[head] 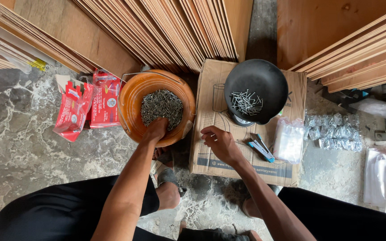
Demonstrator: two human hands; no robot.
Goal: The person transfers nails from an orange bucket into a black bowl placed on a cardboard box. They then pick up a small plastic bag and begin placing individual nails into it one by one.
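While the left hand [156, 129] digs clenched into the nails [161, 107] mid-frame — grab few — the right hand [220, 143] hovers over the box [211, 111], fingers curled, seemingly holding nothing.

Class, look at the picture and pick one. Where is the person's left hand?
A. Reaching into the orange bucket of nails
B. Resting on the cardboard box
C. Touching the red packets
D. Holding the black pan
A. The left hand reaches down into the orange bucket, its fingers at the pile of nails, while the right hand hovers over the cardboard box.
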